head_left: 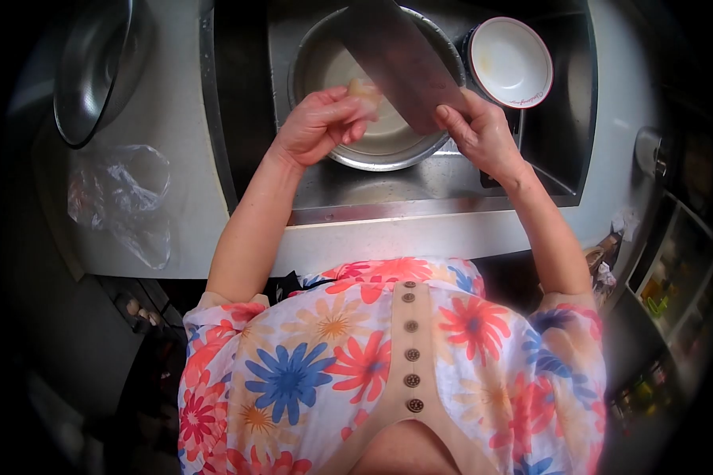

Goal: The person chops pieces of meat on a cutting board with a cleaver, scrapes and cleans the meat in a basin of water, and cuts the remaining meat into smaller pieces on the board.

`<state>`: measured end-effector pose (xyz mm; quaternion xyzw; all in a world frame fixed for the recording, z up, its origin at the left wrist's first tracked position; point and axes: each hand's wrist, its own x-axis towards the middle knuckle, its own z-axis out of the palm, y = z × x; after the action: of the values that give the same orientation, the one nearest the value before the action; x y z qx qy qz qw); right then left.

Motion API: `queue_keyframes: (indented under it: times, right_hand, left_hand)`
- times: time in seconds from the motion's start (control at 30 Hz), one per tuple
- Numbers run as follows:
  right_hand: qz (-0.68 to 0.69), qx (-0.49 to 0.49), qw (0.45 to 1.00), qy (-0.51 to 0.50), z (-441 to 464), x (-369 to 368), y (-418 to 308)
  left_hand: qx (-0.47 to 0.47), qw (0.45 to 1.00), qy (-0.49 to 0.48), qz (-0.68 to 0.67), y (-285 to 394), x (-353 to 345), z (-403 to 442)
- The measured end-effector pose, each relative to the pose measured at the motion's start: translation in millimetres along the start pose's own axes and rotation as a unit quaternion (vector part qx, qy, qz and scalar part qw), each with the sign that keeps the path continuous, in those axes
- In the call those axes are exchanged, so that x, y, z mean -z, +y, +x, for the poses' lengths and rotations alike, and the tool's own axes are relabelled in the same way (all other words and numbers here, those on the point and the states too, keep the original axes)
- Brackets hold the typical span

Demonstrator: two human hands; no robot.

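Note:
Above a round metal basin [388, 165] in the sink, my right hand [483, 131] grips a wide dark cleaver [404, 67] by its lower right end. The blade slants up and left past the top of the view, and I cannot make out its handle. Close to the blade on the left, my left hand [322, 127] is closed on a small, pale yellowish piece [364, 91]. Its kind is unclear. Pale liquid appears to lie in the basin.
A white bowl [512, 63] with a red rim stands right of the basin. On the left counter [190, 222] are a crumpled clear plastic bag [131, 198] and a large shiny bowl [95, 71]. The sink's front edge [356, 212] runs below my hands.

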<state>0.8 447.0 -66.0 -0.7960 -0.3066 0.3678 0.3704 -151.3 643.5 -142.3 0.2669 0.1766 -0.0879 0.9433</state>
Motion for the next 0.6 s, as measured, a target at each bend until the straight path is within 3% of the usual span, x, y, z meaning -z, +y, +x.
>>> queue_keyframes:
  times: [0.1, 0.27, 0.6]
  right_hand:
    - [-0.006, 0.006, 1.0, 0.009, -2.9, 0.3, -2.5]
    - [-0.006, 0.056, 0.998, 0.003, -6.2, -7.3, -5.0]
    - [-0.082, 0.046, 0.995, -0.027, 0.8, -2.3, -2.2]
  left_hand:
    - [-0.024, 1.0, 0.012, 0.014, -2.8, 4.4, 6.1]
    - [0.004, 1.0, 0.009, -0.013, -1.9, 0.7, 3.8]
    - [0.076, 0.997, 0.003, -0.013, 4.6, 3.5, 2.0]
